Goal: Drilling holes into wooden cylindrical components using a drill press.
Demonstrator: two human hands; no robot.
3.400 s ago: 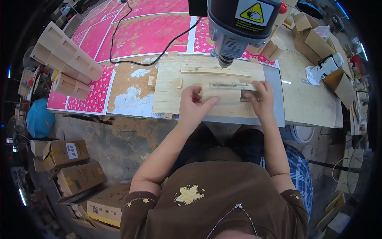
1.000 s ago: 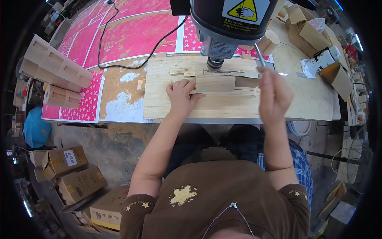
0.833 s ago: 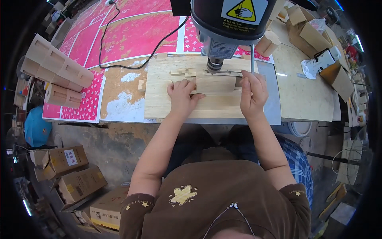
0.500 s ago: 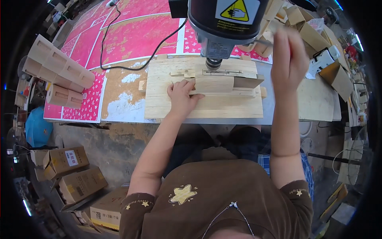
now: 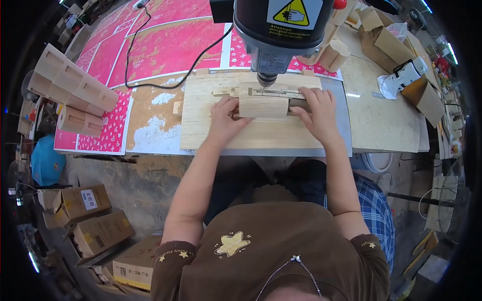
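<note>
A pale wooden block point(image 5: 264, 107) with a rounded front lies in a jig on a flat wooden board point(image 5: 261, 134). My left hand point(image 5: 224, 120) grips the block's left end, thumb in front and fingers behind. At the other end, my right hand point(image 5: 321, 118) closes its thumb and fingers around the right side, partly covering a dark plate there. Just above the block's slotted back edge hangs the chuck point(image 5: 266, 79) of a drill press point(image 5: 281, 30). My fingers hide both ends of the block.
Stacked wooden pieces with recesses point(image 5: 75, 83) stand on the left of the bench, near a black cable point(image 5: 128, 65). Behind right are another wooden piece point(image 5: 334, 56), a cardboard box point(image 5: 386, 42) and a white device point(image 5: 404, 75). Cartons point(image 5: 103, 233) sit on the floor at left.
My right hand has come down from beside the drill press to the block's right end. My left hand stays at the left end. A red knob now shows beside the drill head.
</note>
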